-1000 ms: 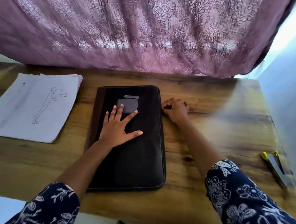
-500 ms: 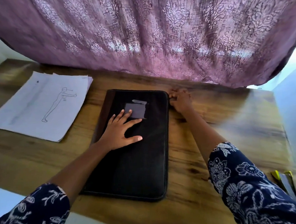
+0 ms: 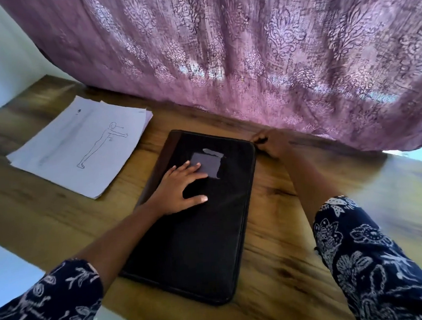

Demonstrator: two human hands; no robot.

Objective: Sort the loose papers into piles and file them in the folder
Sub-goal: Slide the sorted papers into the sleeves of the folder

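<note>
A black zip folder [image 3: 198, 248] lies closed on the wooden table [image 3: 287, 267], with a grey label [image 3: 211, 163] near its far end. My left hand [image 3: 179, 187] presses flat on the cover, fingers straight and tips on the label. My right hand [image 3: 271, 143] is at the folder's far right corner, fingers curled and pinching the zipper there. A stack of white papers [image 3: 79, 149] lies to the left of the folder; the top sheet shows a line drawing of a standing figure.
A purple patterned curtain [image 3: 247, 57] hangs over the table's far edge, just behind my right hand. The table's near edge runs under my forearms, and its left corner is beyond the papers.
My right hand has slid along the folder's right edge from the middle to the far corner. My left hand stayed flat on the cover. The view tilted up.
</note>
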